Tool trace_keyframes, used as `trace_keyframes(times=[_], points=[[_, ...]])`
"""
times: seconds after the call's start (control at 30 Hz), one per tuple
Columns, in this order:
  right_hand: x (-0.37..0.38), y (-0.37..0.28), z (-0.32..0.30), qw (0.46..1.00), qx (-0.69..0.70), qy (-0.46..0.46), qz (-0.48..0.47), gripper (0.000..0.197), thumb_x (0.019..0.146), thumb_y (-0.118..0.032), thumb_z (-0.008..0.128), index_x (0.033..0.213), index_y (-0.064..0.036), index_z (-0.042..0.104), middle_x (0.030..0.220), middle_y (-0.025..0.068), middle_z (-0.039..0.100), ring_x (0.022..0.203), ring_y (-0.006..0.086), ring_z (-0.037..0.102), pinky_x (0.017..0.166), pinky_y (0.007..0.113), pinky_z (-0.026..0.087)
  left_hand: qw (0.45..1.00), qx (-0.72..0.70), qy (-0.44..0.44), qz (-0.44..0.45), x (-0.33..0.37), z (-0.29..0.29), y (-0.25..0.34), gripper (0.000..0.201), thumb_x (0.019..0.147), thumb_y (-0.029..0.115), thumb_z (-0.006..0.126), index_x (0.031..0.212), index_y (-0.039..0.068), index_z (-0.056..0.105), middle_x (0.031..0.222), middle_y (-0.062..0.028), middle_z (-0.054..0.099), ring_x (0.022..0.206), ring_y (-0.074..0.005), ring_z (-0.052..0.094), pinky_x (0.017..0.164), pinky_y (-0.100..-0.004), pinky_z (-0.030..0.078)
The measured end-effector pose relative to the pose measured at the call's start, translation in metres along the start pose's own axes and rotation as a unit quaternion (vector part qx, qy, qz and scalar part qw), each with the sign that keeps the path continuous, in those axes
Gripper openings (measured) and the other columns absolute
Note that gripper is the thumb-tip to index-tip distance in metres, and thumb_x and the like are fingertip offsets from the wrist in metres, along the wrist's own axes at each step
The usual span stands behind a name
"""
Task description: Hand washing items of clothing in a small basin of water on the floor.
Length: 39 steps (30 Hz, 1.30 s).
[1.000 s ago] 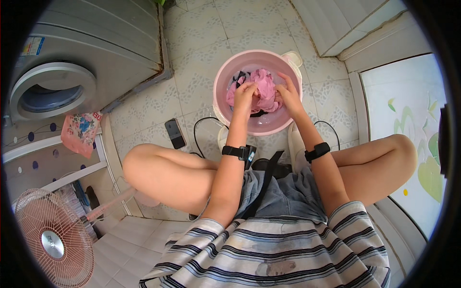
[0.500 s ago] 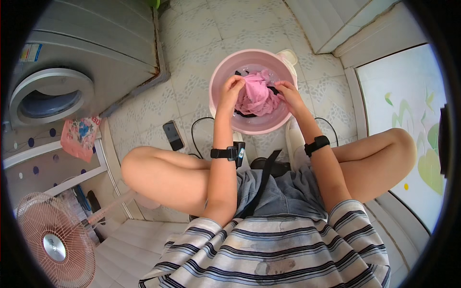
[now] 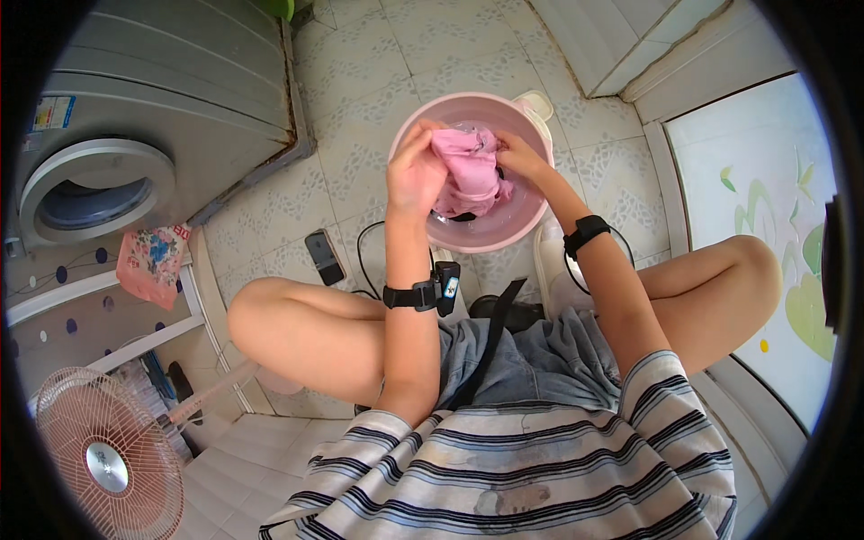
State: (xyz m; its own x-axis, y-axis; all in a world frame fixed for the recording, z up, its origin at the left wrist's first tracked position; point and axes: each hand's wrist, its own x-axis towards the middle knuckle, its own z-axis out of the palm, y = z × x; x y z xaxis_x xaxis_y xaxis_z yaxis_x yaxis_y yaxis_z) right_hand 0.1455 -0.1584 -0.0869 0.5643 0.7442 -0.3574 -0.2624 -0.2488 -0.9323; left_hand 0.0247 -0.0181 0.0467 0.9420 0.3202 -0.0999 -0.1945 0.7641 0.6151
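A wet pink garment (image 3: 472, 176) hangs between my two hands over a pink basin (image 3: 525, 216) on the floor. My left hand (image 3: 416, 173) pinches its upper left edge near the basin's left rim. On the other side my right hand (image 3: 521, 156) is closed on the garment's right edge, its fingertips partly hidden by the cloth. The lower part of the garment droops into the basin, which holds some water. A bit of dark cloth (image 3: 463, 217) shows beneath the pink one.
A grey front-loading washing machine (image 3: 94, 193) stands at the left, with a flowered pink cloth (image 3: 155, 261) hanging below it. A phone (image 3: 325, 256) lies on the tiled floor (image 3: 360, 90). A pink fan (image 3: 108, 463) is at the lower left. A white panel door (image 3: 756, 243) borders the right.
Both hands have raised the pink garment and spread its upper part. My left hand has moved up and left, turning its palm; my right hand has shifted up and left.
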Motion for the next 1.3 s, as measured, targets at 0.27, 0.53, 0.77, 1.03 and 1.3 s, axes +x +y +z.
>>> trace_keyframes(times=[0.27, 0.53, 0.77, 1.03, 1.3], points=[[-0.014, 0.021, -0.018, 0.964, -0.250, 0.020, -0.085, 0.011, 0.070, -0.003, 0.054, 0.077, 0.0015, 0.061, 0.088, 0.0050, 0.060, 0.082, 0.0155, 0.054, 0.071, 0.027, 0.043, 0.989, 0.142, 0.047, 0.014, 0.006, -0.069, 0.008, 0.019, 0.088, 0.018, 0.046, 0.076, 0.005, 0.048, 0.072, -0.0026, 0.045, 0.071, -0.0154, 0.043, 0.074, -0.0262, 0.035], [-0.039, 0.041, 0.030, 0.975, -0.109, -0.185, -0.062, 0.011, 0.070, -0.003, 0.054, 0.076, 0.0017, 0.060, 0.091, 0.0076, 0.060, 0.085, 0.0160, 0.055, 0.073, 0.028, 0.044, 0.677, 0.697, 0.102, -0.215, 0.000, -0.132, -0.049, 0.058, 0.074, 0.050, 0.058, 0.084, -0.007, 0.061, 0.082, -0.0177, 0.062, 0.075, -0.0212, 0.059, 0.066, -0.0336, 0.045], [-0.043, 0.032, 0.061, 0.960, -0.118, -0.251, -0.022, 0.020, 0.071, 0.001, 0.051, 0.087, 0.0006, 0.063, 0.095, 0.0084, 0.062, 0.080, 0.0137, 0.059, 0.072, 0.026, 0.047, 0.555, 0.805, 0.185, -0.102, -0.015, -0.161, -0.083, 0.041, 0.062, 0.014, 0.069, 0.096, -0.003, 0.056, 0.086, -0.0168, 0.063, 0.076, -0.0194, 0.062, 0.064, -0.0301, 0.048], [-0.038, 0.025, 0.037, 0.977, -0.157, 0.129, -0.060, 0.049, 0.073, -0.013, 0.060, 0.120, -0.0084, 0.046, 0.083, 0.0139, 0.064, 0.082, 0.0283, 0.062, 0.072, 0.037, 0.049, 0.869, 0.485, 0.091, -0.048, 0.003, -0.079, -0.029, 0.035, 0.063, -0.013, 0.034, 0.083, -0.004, 0.062, 0.071, -0.0067, 0.062, 0.066, -0.0124, 0.057, 0.062, -0.0233, 0.044], [-0.030, 0.004, 0.028, 0.915, -0.337, 0.094, -0.202, 0.043, 0.068, -0.016, 0.065, 0.110, -0.0081, 0.058, 0.107, 0.0170, 0.054, 0.096, 0.0320, 0.055, 0.081, 0.041, 0.046, 0.890, 0.456, 0.004, -0.010, 0.005, -0.008, -0.008, 0.032, 0.061, -0.013, 0.032, 0.071, -0.001, 0.059, 0.070, -0.0048, 0.059, 0.065, -0.0095, 0.051, 0.060, -0.0200, 0.040]])
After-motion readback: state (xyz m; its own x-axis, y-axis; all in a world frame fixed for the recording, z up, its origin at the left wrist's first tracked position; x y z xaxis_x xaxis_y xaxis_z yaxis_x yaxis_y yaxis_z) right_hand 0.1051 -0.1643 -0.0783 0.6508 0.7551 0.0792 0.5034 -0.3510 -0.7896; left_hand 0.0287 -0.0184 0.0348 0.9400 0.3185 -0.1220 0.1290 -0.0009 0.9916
